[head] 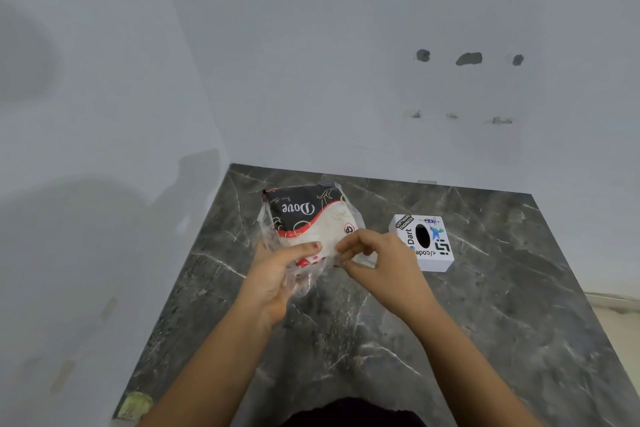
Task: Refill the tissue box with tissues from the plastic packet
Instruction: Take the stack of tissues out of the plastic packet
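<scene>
Both of my hands are on the crinkly clear plastic packet (308,222) with the black, red and cream print, which lies near the back left of the dark grey marble-patterned counter (485,322). My left hand (277,274) is closed around the loose, bunched near end of the film, thumb laid across the top, and my right hand (377,260) has its fingertips pinched narrow on the film's edge just beside that thumb. I judge I am working the end open, and the tissues inside look like a cream stack under the print, though I cannot tell whether the film has parted yet. The small white cardboard tissue box (424,243) with stickers and 1 dark oval slot on top sits on the counter just right of my right hand, which hides its near left corner, so I cannot tell if they touch. The risks I see come from the film itself: it is thin and slippery, so a hard pull could tear it unevenly and drag the top sheets out crumpled, or my pinch could slip off. A sudden release could also swing my right hand into the light box and knock it away. If I grip too deep, I may crush the stack so it will not sit flat in the box.
</scene>
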